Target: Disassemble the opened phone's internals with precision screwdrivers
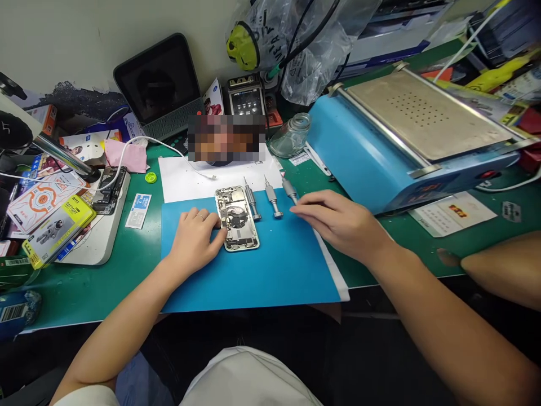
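On a blue mat (270, 276) lies an opened smartphone (237, 219), its inner parts showing. My left hand (194, 237), with a ring on one finger, rests on the mat at the phone's left side; its fingers are loosely spread and the thumb touches the phone's edge. Right of the phone, two grey precision screwdrivers lie side by side, one screwdriver (252, 203) close against it and another screwdriver (273, 197) further right. A third screwdriver (289, 190) has its handle end between the pinched fingertips of my right hand (333, 217).
A blue heating plate machine (355, 152) stands at the right, near a glass jar (291, 135). Boxes and a battery package (59, 231) crowd the left. Behind are a dark tablet-like screen (158, 82) and a white cable (169, 148). Someone's bare limb (502, 268) shows at right.
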Demonstrator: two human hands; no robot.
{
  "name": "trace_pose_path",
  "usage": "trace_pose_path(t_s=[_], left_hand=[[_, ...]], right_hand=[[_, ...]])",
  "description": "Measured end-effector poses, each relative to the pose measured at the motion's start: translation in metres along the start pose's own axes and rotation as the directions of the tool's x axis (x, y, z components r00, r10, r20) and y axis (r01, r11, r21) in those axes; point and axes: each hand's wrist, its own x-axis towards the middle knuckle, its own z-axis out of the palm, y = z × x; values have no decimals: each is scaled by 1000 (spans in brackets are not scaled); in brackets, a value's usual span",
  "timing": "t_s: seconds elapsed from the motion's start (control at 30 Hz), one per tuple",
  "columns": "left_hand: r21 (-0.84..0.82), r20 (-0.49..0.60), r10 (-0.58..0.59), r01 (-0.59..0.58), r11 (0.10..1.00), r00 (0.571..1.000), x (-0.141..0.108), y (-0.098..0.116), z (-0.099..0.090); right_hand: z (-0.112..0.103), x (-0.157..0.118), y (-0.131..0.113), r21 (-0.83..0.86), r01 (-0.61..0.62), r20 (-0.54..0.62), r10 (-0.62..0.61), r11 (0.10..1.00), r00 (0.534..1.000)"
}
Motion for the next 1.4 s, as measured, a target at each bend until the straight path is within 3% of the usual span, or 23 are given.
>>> trace_pose_path(t_s=[0.23,0.5,0.67,0.97,1.1,1.23,1.3,1.4], left_hand=[[5,-1,15,-15,1000,1000,1,0,-1],[51,39,-3,1,999,999,5,2,-4],[34,32,-2,1,999,999,5,2,-5],[-46,9,-7,7,999,1000,4,-1,-5],[-153,-151,-67,43,987,986,6,-9,-14],[-255,-376,-166,70,964,912,7,-18,-34],[-277,-419,-200,85,957,886,2,-21,-46],[-258,-384,-191,94,962,903,-20,-22,-60]], right_hand=[[24,-2,17,137,-79,73,70,987,995],[19,-8,16,113,-172,46,168,979,985],[19,-7,16,93,-163,29,161,982,987],[17,-1,11,53,-157,114,150,986,982],[18,-1,12,51,-115,90,110,992,990],[20,-3,12,41,-102,83,98,994,992],[20,-5,12,34,-93,87,90,995,992],[21,-6,12,36,-87,81,84,996,993]])
